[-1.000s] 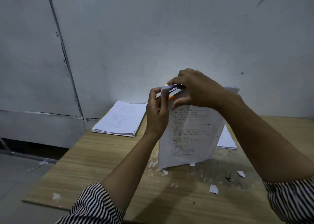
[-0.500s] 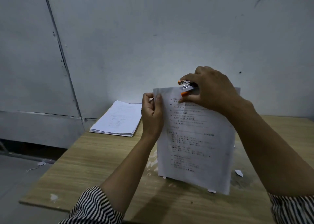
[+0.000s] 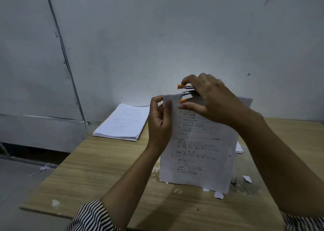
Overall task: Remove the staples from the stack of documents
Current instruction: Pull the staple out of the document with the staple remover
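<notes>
Over the wooden table the left hand pinches the top left corner of the upright printed document between thumb and fingers, while the right hand squeezes an orange-tipped staple remover at its top edge, a paper stack lying well apart behind.
</notes>
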